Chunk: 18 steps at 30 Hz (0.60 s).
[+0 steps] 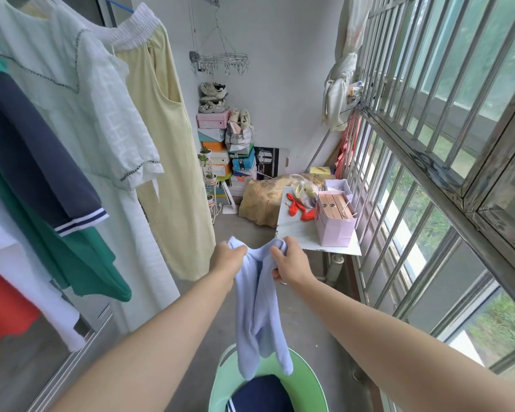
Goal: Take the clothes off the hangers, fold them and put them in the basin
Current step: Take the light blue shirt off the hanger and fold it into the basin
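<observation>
- Nearest you, the round pale green plastic basin (218,379) sits on the floor with a folded navy garment (259,394) inside it.
- Just above it, the soft light blue garment (259,307) hangs limp from your hands, its lower ends dangling over the basin.
- Your left hand (225,258) has its fingers curled round the left end of the garment's top edge.
- Your right hand (290,263) grips the right end, fingers bunched into the cloth, close to the left hand.
- On the left, clothes hang in a row: a red garment (3,307), a green shirt with navy sleeve (42,173), a white short-sleeved dress (95,114) and a pale yellow garment (173,173).
- Farther right, a white table (295,230) beside the barred window (399,173) holds a pink paper bag (335,230).
- By the far wall stand stacked coloured shoe boxes (214,144).
</observation>
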Motion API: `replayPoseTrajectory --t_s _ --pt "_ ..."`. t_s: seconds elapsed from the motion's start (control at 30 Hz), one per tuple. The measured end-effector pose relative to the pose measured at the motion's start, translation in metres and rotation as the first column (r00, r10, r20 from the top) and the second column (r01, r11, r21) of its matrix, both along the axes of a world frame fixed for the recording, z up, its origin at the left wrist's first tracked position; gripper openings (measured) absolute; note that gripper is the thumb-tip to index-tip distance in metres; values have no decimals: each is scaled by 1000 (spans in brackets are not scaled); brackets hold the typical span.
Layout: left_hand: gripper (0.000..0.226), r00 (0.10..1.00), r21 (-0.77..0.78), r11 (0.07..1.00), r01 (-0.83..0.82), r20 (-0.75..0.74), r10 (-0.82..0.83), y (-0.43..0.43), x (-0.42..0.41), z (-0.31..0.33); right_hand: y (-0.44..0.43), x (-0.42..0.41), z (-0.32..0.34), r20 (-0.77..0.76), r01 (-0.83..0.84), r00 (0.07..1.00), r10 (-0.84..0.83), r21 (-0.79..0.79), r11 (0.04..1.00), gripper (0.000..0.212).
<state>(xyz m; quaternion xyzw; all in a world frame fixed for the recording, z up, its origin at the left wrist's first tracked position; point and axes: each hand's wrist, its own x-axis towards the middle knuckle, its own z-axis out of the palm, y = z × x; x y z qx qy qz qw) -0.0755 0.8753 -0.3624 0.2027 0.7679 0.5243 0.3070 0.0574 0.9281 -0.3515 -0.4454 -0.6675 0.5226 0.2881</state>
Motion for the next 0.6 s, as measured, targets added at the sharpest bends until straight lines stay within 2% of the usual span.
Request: replayPoseTrajectory --t_s 0.13,0.2,0.27,0.33,0.43,0.53,0.6 --pt "19 999 35 999 25 45 -27 5 10 -3 -7 -3 1 -28 -87 996 87 -2 996 8" --pt "26 995 43 996 73 71 -76 5 16 -1 -9 -5 1 -30 -124 992 123 -20 992 12" --pt "29 983 63 986 155 88 -160 4 20 3 -9 -6 0 -29 -158 987 157 -32 987 20" --pt "10 966 126 965 230 92 -242 2 23 10 -8 -6 0 -33 -186 982 185 -29 982 19" --pt "23 908 234 913 333 182 -378 -7 25 19 -2 -6 2 -18 -236 972 236 -6 972 9" --pt "29 865 225 856 465 87 -493 -17 21 18 3 -7 6 55 -316 948 313 56 947 11" --pt "23 888 187 872 453 -7 -460 -18 17 11 5 -7 13 87 -369 928 363 79 926 23"
